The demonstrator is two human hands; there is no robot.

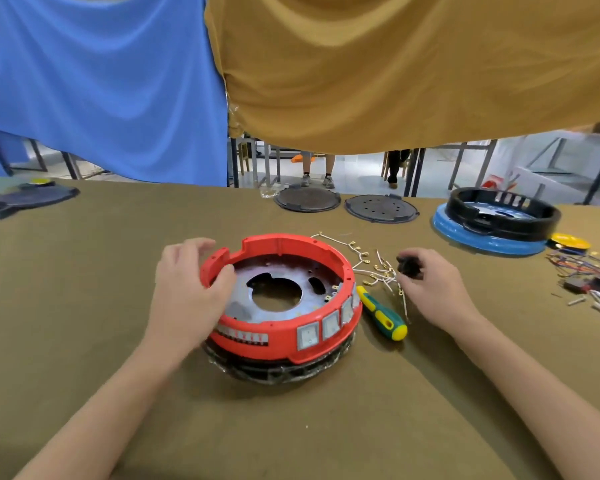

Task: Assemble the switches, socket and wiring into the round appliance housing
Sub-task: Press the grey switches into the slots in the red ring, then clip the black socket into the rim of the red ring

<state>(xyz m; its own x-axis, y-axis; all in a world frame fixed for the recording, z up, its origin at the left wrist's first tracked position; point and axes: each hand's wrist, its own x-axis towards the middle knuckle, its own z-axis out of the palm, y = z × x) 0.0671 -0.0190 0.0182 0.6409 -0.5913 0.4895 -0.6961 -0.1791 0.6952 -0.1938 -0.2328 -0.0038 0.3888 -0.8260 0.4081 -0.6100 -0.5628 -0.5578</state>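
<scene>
The red round housing (281, 299) sits on the worktop (84, 306), open side up, and serves as the landmark here. Three rocker switches (329, 323) already sit in its near-right wall, so that part looks done. The socket and wiring seem still to come: a loose bundle of white wires with brass terminals (371, 268) lies just right of the housing, outside it.

The left hand (187, 292) grips the housing's left rim, thumb inside the wall, steadying it. The right hand (430, 282), right of the housing beyond the wires, pinches a small black part (408, 265), probably the socket, though it is too small to tell.

A green-and-yellow screwdriver (381, 313) lies against the housing's right side, between it and the right hand. Behind the housing are two dark round lids (343, 202); far right, a blue-and-black housing (496, 220) and a tangle of coloured wires (586, 271).
</scene>
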